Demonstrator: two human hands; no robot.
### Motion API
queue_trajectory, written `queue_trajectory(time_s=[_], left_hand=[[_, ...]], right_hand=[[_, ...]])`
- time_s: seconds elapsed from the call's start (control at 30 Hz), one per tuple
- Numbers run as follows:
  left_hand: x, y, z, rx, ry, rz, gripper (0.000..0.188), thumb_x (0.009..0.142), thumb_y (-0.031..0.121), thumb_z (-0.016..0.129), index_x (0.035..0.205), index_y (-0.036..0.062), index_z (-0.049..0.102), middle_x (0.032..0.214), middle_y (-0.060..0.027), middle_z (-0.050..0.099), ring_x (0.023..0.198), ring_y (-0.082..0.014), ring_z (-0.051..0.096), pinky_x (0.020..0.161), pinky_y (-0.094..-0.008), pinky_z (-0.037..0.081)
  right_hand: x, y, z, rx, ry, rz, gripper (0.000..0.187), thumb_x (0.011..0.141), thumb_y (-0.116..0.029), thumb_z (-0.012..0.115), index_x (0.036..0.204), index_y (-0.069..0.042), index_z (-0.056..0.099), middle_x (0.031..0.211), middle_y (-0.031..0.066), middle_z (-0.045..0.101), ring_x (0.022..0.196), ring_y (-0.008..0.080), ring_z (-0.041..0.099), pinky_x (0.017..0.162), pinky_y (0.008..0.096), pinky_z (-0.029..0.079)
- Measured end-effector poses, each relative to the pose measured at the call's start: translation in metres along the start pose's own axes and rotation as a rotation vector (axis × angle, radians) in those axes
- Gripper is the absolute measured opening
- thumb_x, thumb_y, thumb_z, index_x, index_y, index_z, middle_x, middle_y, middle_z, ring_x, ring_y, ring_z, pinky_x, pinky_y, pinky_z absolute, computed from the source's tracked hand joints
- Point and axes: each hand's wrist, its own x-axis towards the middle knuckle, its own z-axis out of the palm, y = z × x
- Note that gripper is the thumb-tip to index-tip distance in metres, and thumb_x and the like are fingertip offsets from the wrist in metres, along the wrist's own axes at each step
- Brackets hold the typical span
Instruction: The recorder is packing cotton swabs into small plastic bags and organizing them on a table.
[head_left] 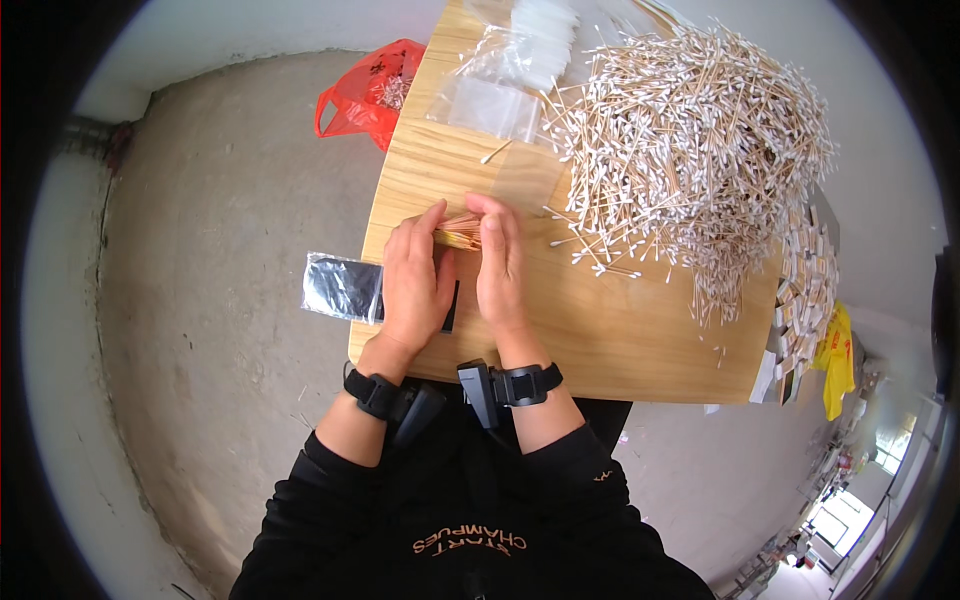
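Observation:
Between my two hands, over the left part of the wooden table, is a small bundle of thin sticks (460,232), orange and yellowish, which look like cotton swabs. My left hand (412,278) closes in on its left side, fingers bent around the end. From the other side my right hand (500,262) cups it, fingers together and thumb against it. The palms hide part of the bundle. A large heap of white-tipped cotton swabs (690,140) covers the table to the right. Just beyond my hands lies a clear plastic bag (525,172).
Clear plastic bags (490,105) lie at the table's far side, with one loose swab (495,152) near them. A dark item in clear wrap (340,288) overhangs the left edge. A red plastic bag (370,95) sits beyond that edge. Packed bundles (805,290) and a yellow bag (835,360) are right.

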Motion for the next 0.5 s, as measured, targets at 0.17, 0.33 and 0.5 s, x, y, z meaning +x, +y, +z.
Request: queue_trajectory(time_s=[0.17, 0.33, 0.5], left_hand=[[0.000, 0.000, 0.002, -0.017, 0.012, 0.017, 0.051, 0.071, -0.003, 0.056, 0.121, 0.0018, 0.044, 0.100, -0.0160, 0.054, 0.093, -0.0330, 0.050, 0.083, -0.0402, 0.040], [0.000, 0.001, 0.001, -0.025, -0.024, -0.004, 0.050, 0.074, -0.003, 0.055, 0.123, 0.0011, 0.042, 0.106, -0.0178, 0.051, 0.097, -0.0340, 0.049, 0.085, -0.0392, 0.040], [0.000, 0.002, 0.000, -0.008, 0.030, 0.010, 0.051, 0.072, -0.002, 0.056, 0.121, 0.0022, 0.044, 0.098, -0.0155, 0.054, 0.093, -0.0329, 0.050, 0.082, -0.0405, 0.039]], right_hand=[[0.002, -0.004, -0.003, -0.225, -0.030, -0.057, 0.024, 0.092, -0.018, 0.048, 0.107, -0.001, 0.053, 0.111, 0.0127, 0.047, 0.103, 0.0235, 0.046, 0.089, 0.0342, 0.039], [0.001, 0.003, -0.004, -0.134, 0.029, -0.087, 0.022, 0.090, -0.007, 0.040, 0.106, -0.001, 0.054, 0.110, 0.0126, 0.048, 0.104, 0.0243, 0.046, 0.092, 0.0334, 0.036], [-0.002, 0.005, 0.002, 0.055, 0.138, 0.016, 0.029, 0.094, -0.017, 0.038, 0.114, 0.000, 0.049, 0.110, 0.0074, 0.048, 0.106, 0.0170, 0.044, 0.095, 0.0310, 0.034]])
